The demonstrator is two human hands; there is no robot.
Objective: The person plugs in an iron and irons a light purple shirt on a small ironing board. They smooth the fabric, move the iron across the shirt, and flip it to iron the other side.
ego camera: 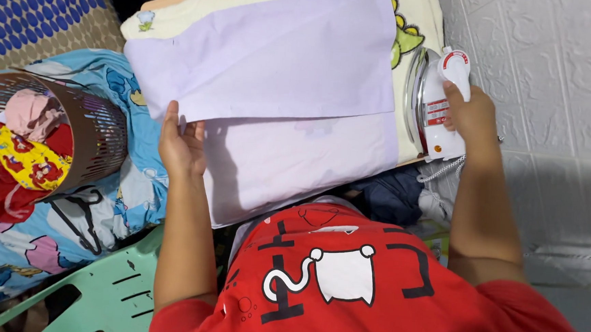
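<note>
A padded board [182,12] against a white tiled wall [554,72] carries my work. My right hand [473,115] is closed around the white iron [436,103], stood on its heel. Left of it, my left hand [182,145] pinches the lilac cloth [281,69]. I judge the cord [442,169] could snag and tip the iron.

Red short-sleeved shirt [370,293] (white cartoon cat, black strokes on front), bare forearms.
</note>
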